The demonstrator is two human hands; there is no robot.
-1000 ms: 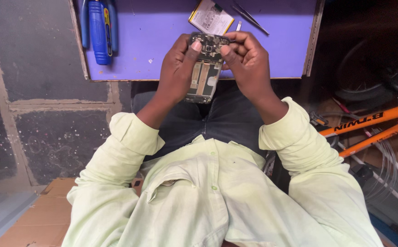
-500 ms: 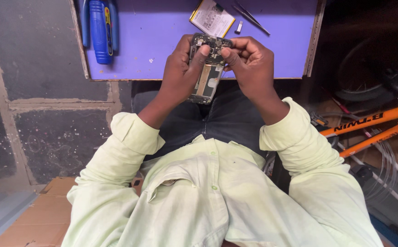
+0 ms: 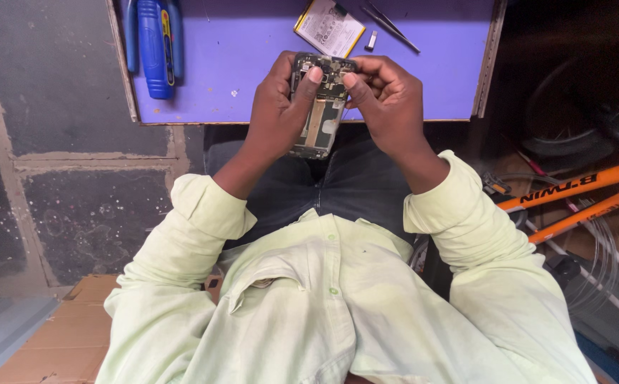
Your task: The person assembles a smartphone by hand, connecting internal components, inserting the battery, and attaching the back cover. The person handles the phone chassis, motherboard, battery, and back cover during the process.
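Left hand (image 3: 277,107) and right hand (image 3: 388,107) both gripping opened phone (image 3: 318,107), thumbs pressing its upper part, wrists bent inward

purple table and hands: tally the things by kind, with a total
opened phone, held by left hand and right hand: 1
battery: 1
tweezers: 1
blue tool: 1
small grey part: 1
total: 5

The opened phone (image 3: 318,107) is showing bare metal and circuitry (dull, unpolished); the purple tabletop (image 3: 253,64) is looking matt, the blue tool (image 3: 154,44) glossy plastic, the shirt (image 3: 324,299) soft cloth.
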